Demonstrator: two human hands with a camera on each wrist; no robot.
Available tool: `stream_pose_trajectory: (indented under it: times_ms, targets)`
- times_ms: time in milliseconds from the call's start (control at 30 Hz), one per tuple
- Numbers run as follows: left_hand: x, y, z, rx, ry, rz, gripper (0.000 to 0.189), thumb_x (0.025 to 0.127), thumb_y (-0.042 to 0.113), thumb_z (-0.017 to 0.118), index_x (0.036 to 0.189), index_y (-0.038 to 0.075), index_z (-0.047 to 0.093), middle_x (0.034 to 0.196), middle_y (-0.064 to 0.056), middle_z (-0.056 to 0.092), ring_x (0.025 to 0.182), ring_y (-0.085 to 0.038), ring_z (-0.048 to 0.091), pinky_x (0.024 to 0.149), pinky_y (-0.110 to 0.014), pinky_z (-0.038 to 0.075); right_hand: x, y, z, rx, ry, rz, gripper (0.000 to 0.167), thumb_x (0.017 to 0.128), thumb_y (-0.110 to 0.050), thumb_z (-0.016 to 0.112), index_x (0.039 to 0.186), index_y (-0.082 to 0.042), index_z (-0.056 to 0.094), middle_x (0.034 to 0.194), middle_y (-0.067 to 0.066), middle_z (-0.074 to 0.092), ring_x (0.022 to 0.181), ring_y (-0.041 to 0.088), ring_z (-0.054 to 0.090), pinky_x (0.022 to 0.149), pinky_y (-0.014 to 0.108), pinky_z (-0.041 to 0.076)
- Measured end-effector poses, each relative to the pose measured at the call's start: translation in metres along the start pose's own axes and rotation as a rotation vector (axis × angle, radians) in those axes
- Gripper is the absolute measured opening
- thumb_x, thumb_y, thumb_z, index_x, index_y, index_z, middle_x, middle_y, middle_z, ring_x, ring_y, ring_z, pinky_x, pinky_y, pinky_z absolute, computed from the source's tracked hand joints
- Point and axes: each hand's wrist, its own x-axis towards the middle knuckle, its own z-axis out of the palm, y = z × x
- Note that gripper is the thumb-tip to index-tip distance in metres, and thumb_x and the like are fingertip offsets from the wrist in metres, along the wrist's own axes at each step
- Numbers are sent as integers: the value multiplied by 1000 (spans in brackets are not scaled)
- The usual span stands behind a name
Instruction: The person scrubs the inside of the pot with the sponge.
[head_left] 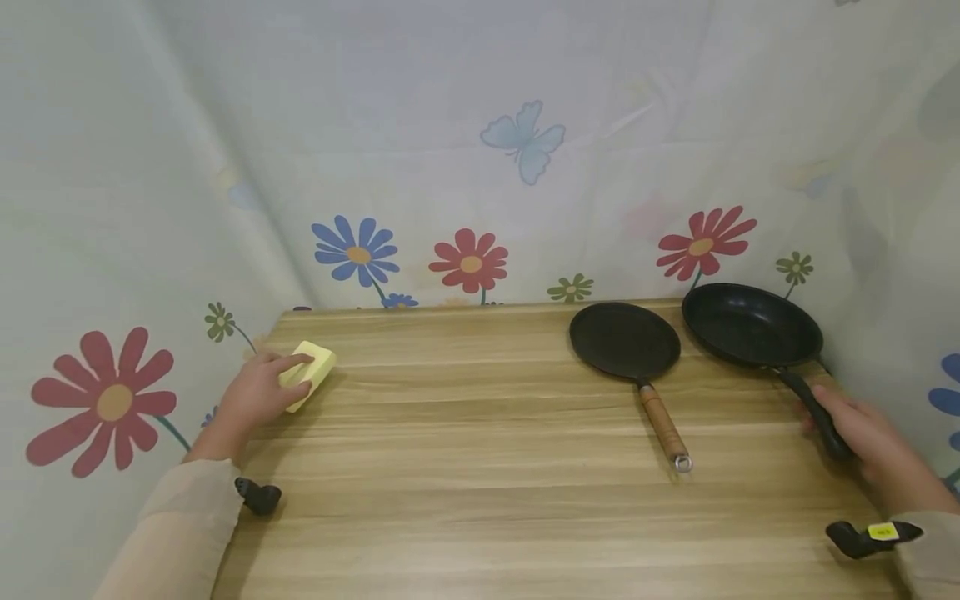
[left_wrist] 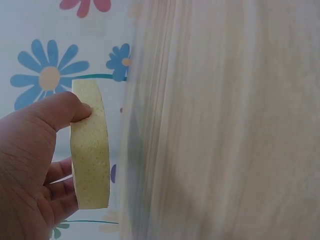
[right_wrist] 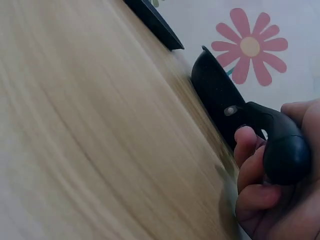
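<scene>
A pale yellow sponge (head_left: 319, 364) is at the table's far left, pinched between the thumb and fingers of my left hand (head_left: 258, 393). The left wrist view shows the sponge (left_wrist: 91, 150) edge-on, with the thumb on one side and the fingertips partly hidden behind it. At the right, my right hand (head_left: 862, 425) grips the black handle (head_left: 813, 408) of a deep frying pan (head_left: 752, 323). In the right wrist view its fingers curl around that handle (right_wrist: 285, 150). Left of the frying pan lies a flat black crepe pan (head_left: 624, 340) with a wooden handle (head_left: 660, 421).
The wood-grain table (head_left: 465, 450) reaches back to a pale curtain (head_left: 420, 108) printed with flowers and a butterfly. The same curtain encloses the left and right sides. A black wrist device (head_left: 258, 496) sits at the left cuff, another (head_left: 870, 537) at the right.
</scene>
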Motion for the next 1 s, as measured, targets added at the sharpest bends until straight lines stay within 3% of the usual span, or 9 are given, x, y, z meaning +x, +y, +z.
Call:
stream_pose_trajectory:
  times_ms: [67,200,300,467,633,833,1000]
  targets:
    - [1,2,0,-6,-10,-14,57,95,37,67,144,10,55,135,-31,45,120,-49,46,99,-69,37,2,2,2,171,-59,-7,47,107,-47,37,81,-35,74,76,-11,69,69,5,60,61,25,45]
    - [2,3,1,-14,-29,-37,64,95,40,65,150,10,49,136,-33,42,121,-50,44,100,-69,36,5,2,6,470,-172,-43,44,109,-34,41,86,-26,78,78,-5,68,68,6,63,57,21,51]
    - [3,4,2,-17,-35,-36,67,96,40,64,152,9,46,133,-34,43,118,-50,45,98,-68,37,7,1,8,547,-227,-76,45,110,-28,38,90,-22,78,76,-3,66,66,6,61,55,21,50]
    - [4,5,6,1,-36,-29,67,96,42,63,152,11,46,131,-32,45,116,-49,47,97,-67,39,7,0,12,539,-249,-111,44,111,-27,35,92,-23,75,72,-3,60,61,5,57,51,20,49]
    - [4,6,8,18,-46,-43,66,95,42,62,152,11,47,131,-30,46,117,-49,48,96,-68,40,9,2,16,489,-233,-164,42,111,-26,35,94,-25,74,73,-4,59,63,5,55,54,20,48]
    - [3,8,7,21,-51,-59,66,95,42,63,151,10,48,131,-31,46,116,-48,49,96,-67,40,10,0,17,504,-194,-186,41,110,-26,39,93,-23,76,72,-4,60,63,6,56,53,21,48]
    - [2,7,7,36,-53,-58,65,95,42,63,150,10,49,131,-31,47,114,-48,50,95,-67,41,8,-8,20,440,-149,-287,39,110,-24,42,93,-24,77,72,-4,62,62,6,54,52,21,45]
